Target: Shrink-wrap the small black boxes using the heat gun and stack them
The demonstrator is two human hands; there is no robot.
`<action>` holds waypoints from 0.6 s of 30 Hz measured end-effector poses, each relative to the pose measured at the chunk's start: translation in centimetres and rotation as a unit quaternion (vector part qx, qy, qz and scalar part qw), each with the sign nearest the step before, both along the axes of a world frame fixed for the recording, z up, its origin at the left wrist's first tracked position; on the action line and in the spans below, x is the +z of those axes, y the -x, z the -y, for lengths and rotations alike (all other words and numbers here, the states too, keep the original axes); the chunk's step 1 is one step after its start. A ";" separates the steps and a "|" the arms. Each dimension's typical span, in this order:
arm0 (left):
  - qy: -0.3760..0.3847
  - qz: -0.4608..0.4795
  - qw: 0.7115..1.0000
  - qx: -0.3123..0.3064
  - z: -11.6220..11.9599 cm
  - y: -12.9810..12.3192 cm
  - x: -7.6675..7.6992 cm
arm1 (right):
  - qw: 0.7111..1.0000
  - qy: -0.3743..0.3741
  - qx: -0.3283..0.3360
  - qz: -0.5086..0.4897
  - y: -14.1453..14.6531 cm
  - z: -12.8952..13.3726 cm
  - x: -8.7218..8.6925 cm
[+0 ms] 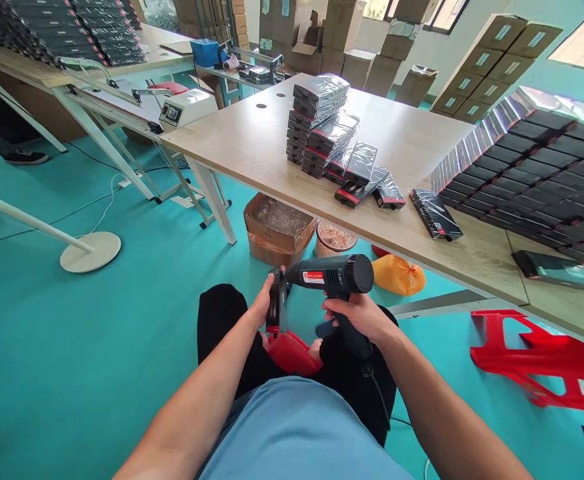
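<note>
My right hand (353, 313) is wrapped round the grip of a black heat gun (339, 272), its nozzle aimed left. A slim black-and-red box (277, 303) stands on edge in my left hand (263, 301), close in front of the nozzle; whether the two touch I cannot tell. Both hands are over my lap, below the table's front edge. The heat gun's cord hangs down by my right leg. On the table (242, 143) ahead, several like boxes in clear film form a stepped stack (319, 127), with a few lying loose in front.
A large block of stacked boxes (537, 167) covers the table's right side. Beneath it are a carton of film (277, 230), a basket (336, 239) and an orange bag (399, 275). A red stool (537, 353) lies at right; a white stand base (91, 252) is on the left floor.
</note>
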State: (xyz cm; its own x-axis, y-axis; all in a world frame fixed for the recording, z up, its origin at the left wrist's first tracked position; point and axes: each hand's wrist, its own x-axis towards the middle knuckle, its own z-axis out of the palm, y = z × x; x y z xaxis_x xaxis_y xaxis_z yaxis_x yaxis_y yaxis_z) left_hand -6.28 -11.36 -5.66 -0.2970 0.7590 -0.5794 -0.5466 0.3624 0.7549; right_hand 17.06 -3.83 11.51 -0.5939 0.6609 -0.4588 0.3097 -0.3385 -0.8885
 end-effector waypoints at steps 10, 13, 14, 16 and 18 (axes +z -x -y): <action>0.021 -0.032 0.999 -0.006 1.0 0.5 -1.4 | 0.995 0.031 0.086 0.028 -3.4 3.7 0.4; 0.016 -0.052 0.998 -0.012 0.7 -0.3 -1.6 | 1.000 0.008 -0.013 0.011 -1.5 2.6 -0.5; 0.016 -0.060 0.998 -0.014 0.7 -0.5 -1.6 | 0.999 0.009 -0.042 0.001 -1.0 1.9 -0.6; 0.022 -0.067 0.997 -0.023 0.7 -0.8 -1.6 | 0.997 0.016 -0.076 -0.022 -0.4 0.6 -0.5; 0.028 -0.057 0.998 -0.025 0.9 -0.9 -1.6 | 0.997 0.023 -0.072 -0.033 -0.4 -0.3 -0.2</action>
